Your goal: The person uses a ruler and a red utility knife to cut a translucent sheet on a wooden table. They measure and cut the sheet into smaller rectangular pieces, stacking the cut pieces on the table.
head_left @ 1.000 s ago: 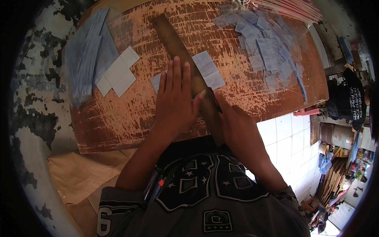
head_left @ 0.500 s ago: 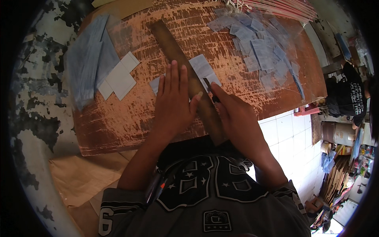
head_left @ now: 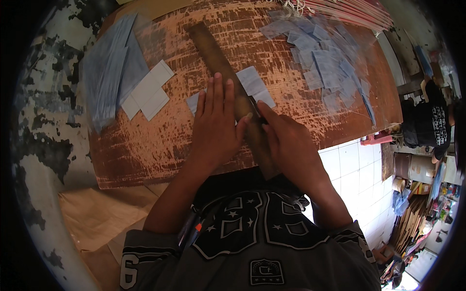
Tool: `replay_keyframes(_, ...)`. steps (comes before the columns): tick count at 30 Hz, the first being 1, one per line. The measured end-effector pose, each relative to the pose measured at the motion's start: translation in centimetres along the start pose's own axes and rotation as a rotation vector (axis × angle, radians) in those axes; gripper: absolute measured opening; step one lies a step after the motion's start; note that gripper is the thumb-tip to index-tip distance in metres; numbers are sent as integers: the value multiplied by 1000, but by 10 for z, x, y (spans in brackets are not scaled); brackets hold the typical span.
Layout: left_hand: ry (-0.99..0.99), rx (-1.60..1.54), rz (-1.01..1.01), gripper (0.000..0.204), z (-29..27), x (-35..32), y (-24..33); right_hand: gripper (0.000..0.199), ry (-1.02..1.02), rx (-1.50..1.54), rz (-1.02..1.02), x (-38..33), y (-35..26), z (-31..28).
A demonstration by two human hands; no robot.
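Observation:
My left hand lies flat, fingers spread, pressing a long brown wooden straightedge onto a pale blue paper strip on the worn reddish-brown table. My right hand is closed around a small dark cutting tool, its tip against the straightedge's right edge on the paper. Most of the tool is hidden by my fingers.
Cut white-blue paper rectangles lie left of my hands beside a stack of long blue sheets. A heap of several small cut pieces covers the table's far right. Thin red-white sticks lie at the back edge. White floor tiles and clutter are to the right.
My right hand has slid forward along the straightedge toward the paper strip. My left hand has stayed pressed on the straightedge.

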State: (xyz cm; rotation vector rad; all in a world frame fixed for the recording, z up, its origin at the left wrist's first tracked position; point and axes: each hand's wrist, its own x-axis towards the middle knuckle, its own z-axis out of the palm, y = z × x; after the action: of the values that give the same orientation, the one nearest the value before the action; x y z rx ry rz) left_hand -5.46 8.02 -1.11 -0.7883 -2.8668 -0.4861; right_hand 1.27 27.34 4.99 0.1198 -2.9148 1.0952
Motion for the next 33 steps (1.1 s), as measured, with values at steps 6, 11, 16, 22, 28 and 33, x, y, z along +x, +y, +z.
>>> replay_keyframes(6, 20, 9, 13, 85, 2, -1, -1, 49, -63, -68, 66, -5, -9, -3)
replay_keyframes(11, 22, 31, 10, 83, 4, -1, -1, 52, -90, -51, 73, -22, -10, -5)
replay_keyframes(16, 11, 19, 11, 82, 2, 0, 0, 64, -160, -133, 66, -42, 0, -6)
replay_keyframes(22, 18, 27, 13, 81, 1, 0, 1, 54, -165, -77, 130, -43, -2, -11)
replay_keyframes(28, 10, 26, 8, 81, 0, 0, 0, 49, -10, 118, 88, -30, -5, -21)
replay_keyframes(33, 14, 19, 11, 81, -1, 0, 1, 48, 19, 72, 30, -11, 4, -4)
